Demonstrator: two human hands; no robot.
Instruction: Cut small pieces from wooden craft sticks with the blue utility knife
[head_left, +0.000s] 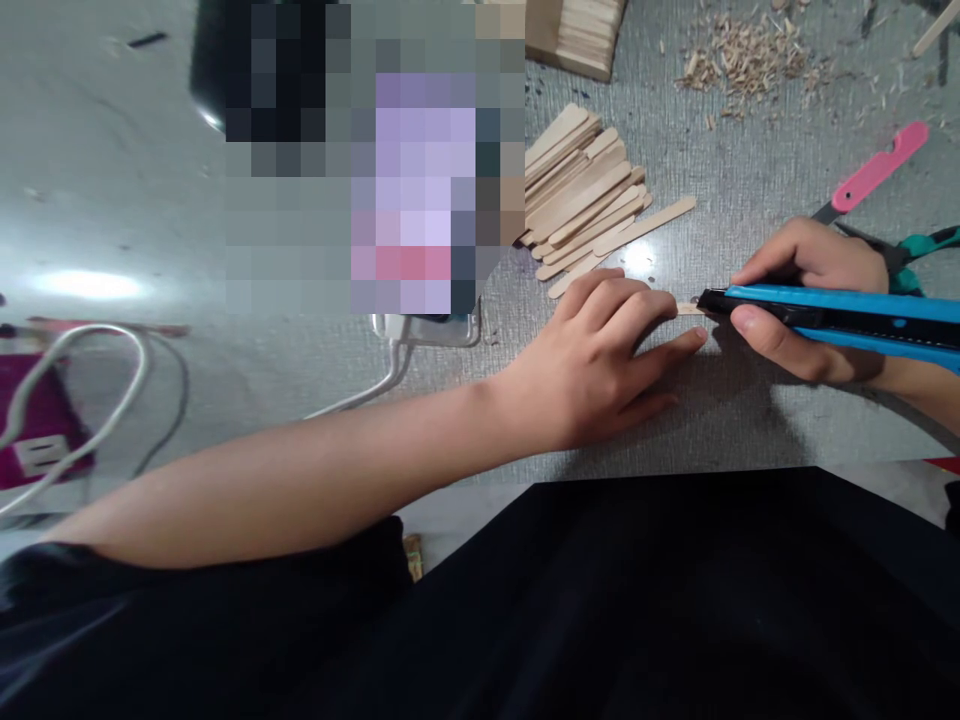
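My left hand [600, 350] presses a wooden craft stick [688, 309] down on the table; only a short end of the stick shows past the fingertips. In my right hand [810, 290] is a blue and black utility knife [862, 312], its handle between thumb and fingers. The knife's tip is at the exposed end of the stick, and whether the blade touches it is hard to make out. Just beyond my left hand lies a heap of craft sticks [592, 185], with one loose stick [645, 226] at its edge.
A pink-handled folding knife [881, 168] and a teal-handled cutting tool [911, 258] lie beyond my right hand. Wood shavings [750, 60] are piled at the back, near a stack of sticks [581, 35]. A phone [465, 328], partly blurred, has a white cable [397, 365]. A purple packet [37, 420] sits far left.
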